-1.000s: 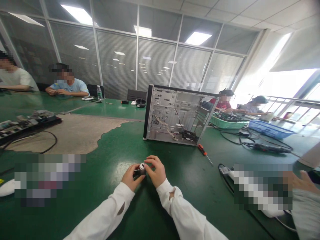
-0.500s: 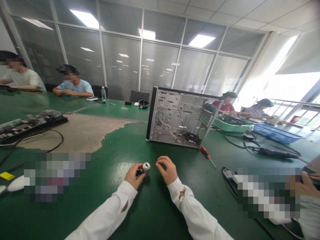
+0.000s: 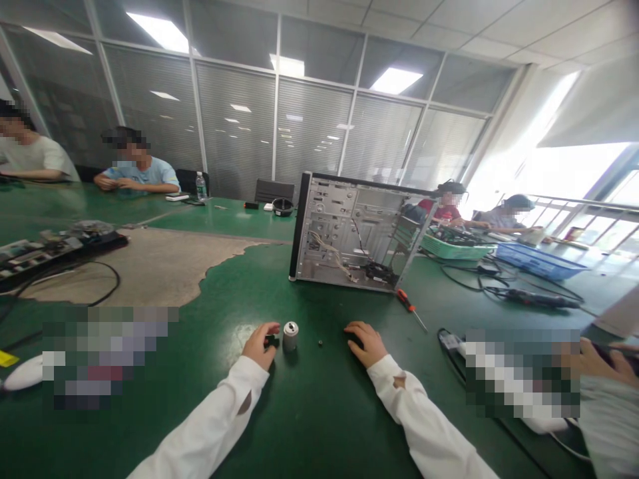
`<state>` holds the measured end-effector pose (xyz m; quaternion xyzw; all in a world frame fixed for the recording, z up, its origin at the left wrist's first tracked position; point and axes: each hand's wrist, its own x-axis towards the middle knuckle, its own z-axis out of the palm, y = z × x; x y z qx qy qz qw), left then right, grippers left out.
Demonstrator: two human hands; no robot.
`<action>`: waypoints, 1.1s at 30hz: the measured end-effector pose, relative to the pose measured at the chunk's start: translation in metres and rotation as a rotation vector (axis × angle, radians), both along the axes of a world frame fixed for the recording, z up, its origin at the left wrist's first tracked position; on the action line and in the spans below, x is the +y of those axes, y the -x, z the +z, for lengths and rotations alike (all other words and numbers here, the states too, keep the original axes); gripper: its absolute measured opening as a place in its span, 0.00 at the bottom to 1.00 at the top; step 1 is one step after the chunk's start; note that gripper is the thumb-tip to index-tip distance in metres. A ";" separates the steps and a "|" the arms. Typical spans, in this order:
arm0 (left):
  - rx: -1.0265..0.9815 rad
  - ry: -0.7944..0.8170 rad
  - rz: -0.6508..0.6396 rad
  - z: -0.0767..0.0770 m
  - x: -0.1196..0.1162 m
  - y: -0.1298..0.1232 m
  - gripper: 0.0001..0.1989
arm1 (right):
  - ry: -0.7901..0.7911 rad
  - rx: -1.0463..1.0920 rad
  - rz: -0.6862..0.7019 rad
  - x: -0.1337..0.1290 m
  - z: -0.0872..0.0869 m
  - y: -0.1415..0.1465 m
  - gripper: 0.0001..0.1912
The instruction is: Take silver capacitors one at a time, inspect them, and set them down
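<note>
The left hand curls closed on a small black part just beside an upright silver cylinder on the green tabletop, while the open right hand lies palm-down past a tiny dark screw.

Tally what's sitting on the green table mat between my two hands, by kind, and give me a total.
Metal cylinders: 1
Small black parts: 2
Total: 3
</note>
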<state>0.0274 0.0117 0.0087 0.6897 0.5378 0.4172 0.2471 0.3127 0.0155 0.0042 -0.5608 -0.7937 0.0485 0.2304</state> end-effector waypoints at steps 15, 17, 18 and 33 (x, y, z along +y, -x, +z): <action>0.003 0.031 -0.062 0.003 -0.002 -0.001 0.23 | -0.084 -0.014 -0.081 0.004 -0.006 0.000 0.13; 0.006 0.026 -0.062 0.004 -0.002 -0.001 0.22 | -0.092 -0.008 -0.094 0.005 -0.007 0.001 0.13; 0.007 0.022 -0.065 0.005 -0.002 -0.001 0.22 | -0.093 -0.005 -0.096 0.004 -0.008 0.001 0.13; 0.041 -0.013 -0.086 0.006 -0.003 -0.002 0.21 | -0.315 0.186 -0.005 -0.008 0.006 0.017 0.23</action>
